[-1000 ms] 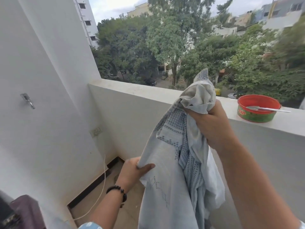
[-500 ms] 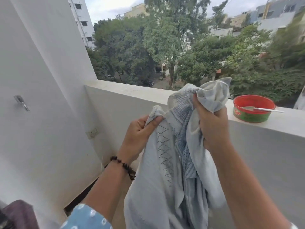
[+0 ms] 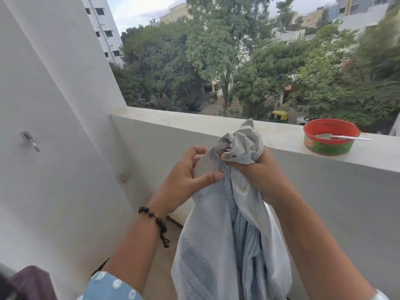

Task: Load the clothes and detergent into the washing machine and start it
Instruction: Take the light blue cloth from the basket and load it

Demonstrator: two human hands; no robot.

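A pale grey-blue garment (image 3: 225,245) with a woven pattern hangs in front of me, bunched at its top. My right hand (image 3: 257,172) is clenched around that bunched top. My left hand (image 3: 188,176), with a dark bead bracelet on the wrist, pinches a fold of the same garment just left of the right hand. A red and green round tub (image 3: 330,136) with a white spoon lying in it stands on the balcony ledge at the right. No washing machine is in view.
The white balcony parapet (image 3: 184,124) runs across in front, with trees and a street below. A white wall (image 3: 54,105) with a metal hook (image 3: 30,140) is on the left. A dark purple cloth (image 3: 28,282) shows at the bottom left corner.
My left hand rose from the garment's lower edge to its top beside the right hand. Both hands dropped lower and the cloth's top is now bunched tighter.
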